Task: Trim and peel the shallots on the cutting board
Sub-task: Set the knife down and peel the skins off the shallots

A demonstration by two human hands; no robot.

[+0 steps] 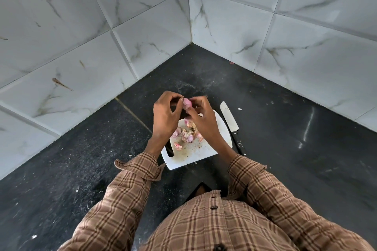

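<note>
Both hands are raised above the far end of the white cutting board. Between them is a small pink shallot. My left hand pinches it with curled fingertips from the left. My right hand grips it from the right and below. On the board lie a few more pink shallots mixed with papery skins and trimmed ends. Part of the pile is hidden by my wrists.
A knife with a light blade and dark handle lies on the black counter just right of the board. Marble-look tiled walls meet in a corner behind. Small skin scraps dot the counter.
</note>
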